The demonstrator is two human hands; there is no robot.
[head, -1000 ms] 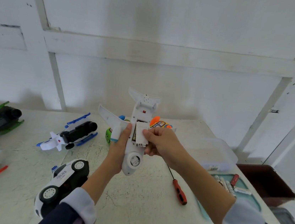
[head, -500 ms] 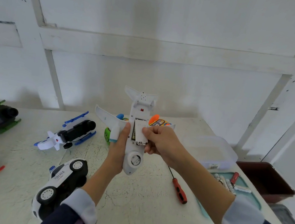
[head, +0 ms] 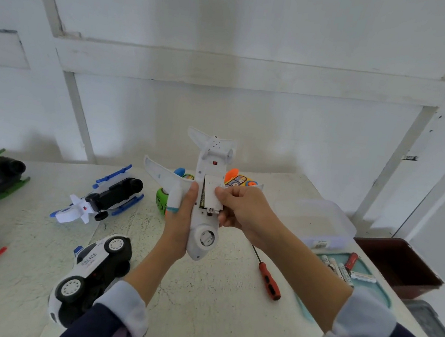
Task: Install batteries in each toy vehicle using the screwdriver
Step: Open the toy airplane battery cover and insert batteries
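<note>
A white toy airplane (head: 206,202) is held belly-up above the table (head: 199,305), and little has changed over the past second: the battery cover (head: 212,196) is kept over the compartment in the same place, tilted slightly, with a dark strip of the open bay visible along its left edge. The cover is judged to be in the course of being seated, with the screw not yet driven, so the airplane's battery step appears close to its end. The left hand (head: 180,219) is wrapped around the fuselage from the left, thumb laid along the body beside the wing root. The right hand (head: 241,212) is brought in from the right, its thumb and fingers pinched on the cover's edge, the wrist bent inward. The red-handled screwdriver (head: 268,277) lies untouched on the table just below the right forearm, and loose batteries (head: 343,270) rest on a teal tray (head: 379,294) further right. A police car (head: 94,267) and a blue-and-white toy vehicle (head: 99,201) lie to the left.
</note>
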